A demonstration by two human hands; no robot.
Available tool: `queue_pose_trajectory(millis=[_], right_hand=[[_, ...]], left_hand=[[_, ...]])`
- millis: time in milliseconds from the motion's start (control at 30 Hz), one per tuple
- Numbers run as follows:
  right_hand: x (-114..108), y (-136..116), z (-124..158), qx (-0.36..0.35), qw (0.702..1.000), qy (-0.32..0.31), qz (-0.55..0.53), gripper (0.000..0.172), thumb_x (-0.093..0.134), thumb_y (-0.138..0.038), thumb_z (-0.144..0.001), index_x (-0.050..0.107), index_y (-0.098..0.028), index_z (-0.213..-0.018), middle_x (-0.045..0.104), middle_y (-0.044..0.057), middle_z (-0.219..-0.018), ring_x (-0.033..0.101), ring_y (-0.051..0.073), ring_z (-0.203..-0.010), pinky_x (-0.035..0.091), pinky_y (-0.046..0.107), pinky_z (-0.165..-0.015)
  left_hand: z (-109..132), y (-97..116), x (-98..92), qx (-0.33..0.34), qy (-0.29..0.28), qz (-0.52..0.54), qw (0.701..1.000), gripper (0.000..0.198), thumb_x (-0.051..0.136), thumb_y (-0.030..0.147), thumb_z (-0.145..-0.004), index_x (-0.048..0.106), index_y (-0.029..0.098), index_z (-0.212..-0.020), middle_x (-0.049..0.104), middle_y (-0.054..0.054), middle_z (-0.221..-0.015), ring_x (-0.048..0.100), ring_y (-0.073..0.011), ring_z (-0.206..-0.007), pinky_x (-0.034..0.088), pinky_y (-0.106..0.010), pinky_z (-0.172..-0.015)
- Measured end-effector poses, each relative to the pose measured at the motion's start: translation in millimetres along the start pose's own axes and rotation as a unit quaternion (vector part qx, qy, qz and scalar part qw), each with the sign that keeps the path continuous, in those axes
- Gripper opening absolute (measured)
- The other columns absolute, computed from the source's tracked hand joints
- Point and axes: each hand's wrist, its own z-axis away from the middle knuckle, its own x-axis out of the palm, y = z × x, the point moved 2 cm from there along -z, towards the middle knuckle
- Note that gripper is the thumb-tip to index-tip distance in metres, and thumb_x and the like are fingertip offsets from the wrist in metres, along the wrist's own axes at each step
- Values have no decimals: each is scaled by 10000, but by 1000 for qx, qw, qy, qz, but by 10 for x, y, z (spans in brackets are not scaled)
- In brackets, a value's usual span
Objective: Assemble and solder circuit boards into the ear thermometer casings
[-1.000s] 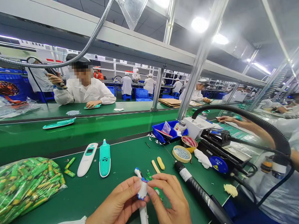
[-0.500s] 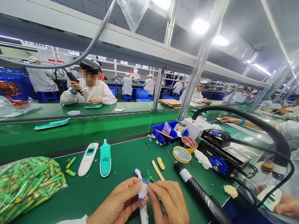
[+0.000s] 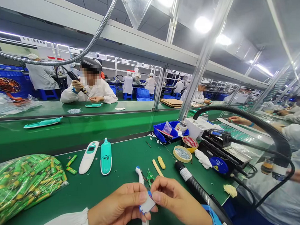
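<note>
My left hand [image 3: 117, 205] and right hand [image 3: 179, 200] pinch white plastic shell [image 3: 147, 204] between fingertips, held above counter [image 3: 124, 159]. Green circuit board [image 3: 149, 177] just beyond, soldering iron [image 3: 189, 180] near right wrist. Risk: slippery grip drops shell; wrist brushes iron, burn if hot

The soldering iron [image 3: 192, 183] lies just beside the right hand [image 3: 177, 200], in the way toward the lower right of the frame. Above the white casing [image 3: 147, 204], a circuit board [image 3: 149, 177] sits close. Left of the left hand [image 3: 118, 205], green tabletop [image 3: 76, 190] runs to the bag of batteries [image 3: 27, 185], with a white thermometer [image 3: 89, 157] and a teal thermometer [image 3: 106, 156] beyond.
</note>
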Motion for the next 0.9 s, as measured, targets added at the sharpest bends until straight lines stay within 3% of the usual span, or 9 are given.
queue_pose_trajectory(millis=[167, 467, 567, 667, 700, 767, 833, 900], right_hand=[[-6, 73, -71, 44, 995, -59, -60, 298, 655, -423, -761, 532, -152, -763, 529, -16, -644, 485, 104, -601, 356, 224, -627], [-45, 180, -158, 69, 993, -81, -58, 375, 666, -492, -713, 551, -136, -734, 530, -6, -600, 422, 91, -539, 238, 190, -493], [-44, 157, -137, 43, 998, -30, -34, 329, 656, -455, -750, 564, -140, -770, 526, -12, -634, 435, 100, -571, 288, 201, -534], [-10, 130, -76, -32, 994, 94, 47, 222, 607, -396, -812, 553, -186, -855, 531, -17, -724, 487, 134, -668, 356, 244, -645], [9, 127, -49, -73, 981, 143, 109, 176, 591, -369, -826, 555, -203, -870, 535, -14, -753, 494, 147, -694, 367, 254, -657], [67, 133, -1, -168, 927, 216, 255, 78, 567, -291, -844, 572, -225, -885, 544, -1, -799, 500, 166, -732, 387, 265, -654], [134, 166, 21, -244, 865, 248, 362, 64, 540, -207, -858, 579, -233, -901, 542, 9, -842, 505, 174, -777, 403, 273, -670], [180, 210, 14, -280, 825, 263, 414, 110, 518, -147, -865, 570, -226, -921, 540, 18, -845, 511, 181, -795, 414, 285, -683]], left_hand=[[-12, 0, -27, -15, 7, -1, 1000, 128, 632, 213, -773, 602, 93, -804, 653, -113, -761, 587, -106, -608, 430, -184, -579], [-32, -21, -60, -16, 13, 9, 1000, 145, 651, 224, -761, 621, 83, -776, 660, -119, -734, 592, -118, -621, 433, -179, -574], [-50, -14, -70, 2, 27, 25, 999, 123, 640, 204, -772, 640, 82, -777, 649, -104, -749, 589, -119, -658, 447, -195, -612], [-69, 4, -88, 34, 54, 49, 997, 108, 633, 194, -780, 654, 91, -756, 634, -73, -748, 576, -110, -675, 453, -208, -649], [-72, 9, -96, 43, 64, 54, 996, 105, 639, 193, -776, 657, 95, -744, 630, -63, -745, 569, -106, -673, 454, -212, -660], [-74, 11, -111, 55, 84, 56, 993, 92, 658, 191, -760, 665, 101, -740, 626, -50, -741, 561, -100, -664, 456, -217, -676], [-70, 9, -121, 62, 103, 55, 991, 85, 684, 193, -736, 671, 109, -741, 625, -41, -738, 561, -101, -668, 458, -226, -698], [-65, 5, -123, 67, 115, 60, 989, 87, 705, 197, -715, 673, 117, -726, 621, -31, -726, 560, -102, -680, 459, -231, -713]])
